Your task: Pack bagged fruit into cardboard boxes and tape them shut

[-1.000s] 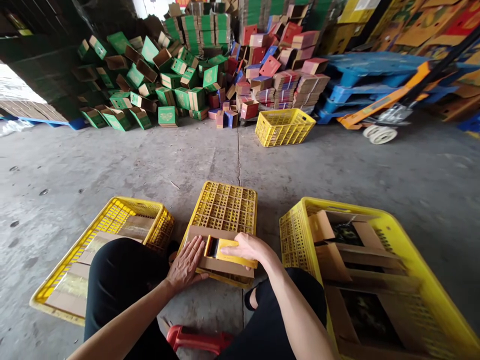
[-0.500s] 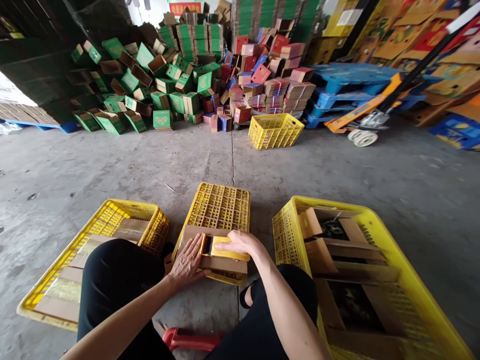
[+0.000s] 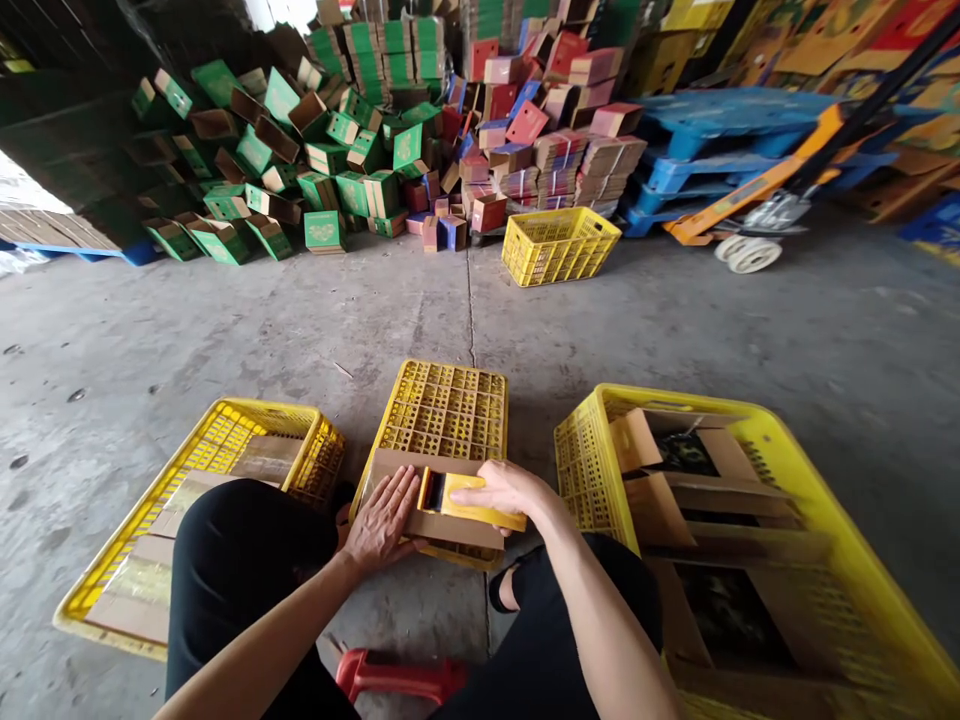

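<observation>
A flat brown cardboard piece (image 3: pixel 397 470) lies on an upturned yellow crate (image 3: pixel 447 408) in front of me. My left hand (image 3: pixel 381 520) rests flat on its left part, fingers stretched out. My right hand (image 3: pixel 504 487) grips a yellow tape dispenser (image 3: pixel 466 502) that lies across the cardboard. My knees in black trousers frame the crate on both sides.
A yellow crate (image 3: pixel 225 440) with flat cardboard stands at my left, and a larger one (image 3: pixel 787 450) with folded boxes at my right. A red stool (image 3: pixel 397 678) is under me. Farther off are another yellow crate (image 3: pixel 559 245), piled green and red boxes (image 3: pixel 330 150), blue pallets (image 3: pixel 720 150) and a pallet jack (image 3: pixel 750 215).
Both hands stay on the cardboard and the dispenser; the dispenser has hardly shifted. Only the view has moved slightly.
</observation>
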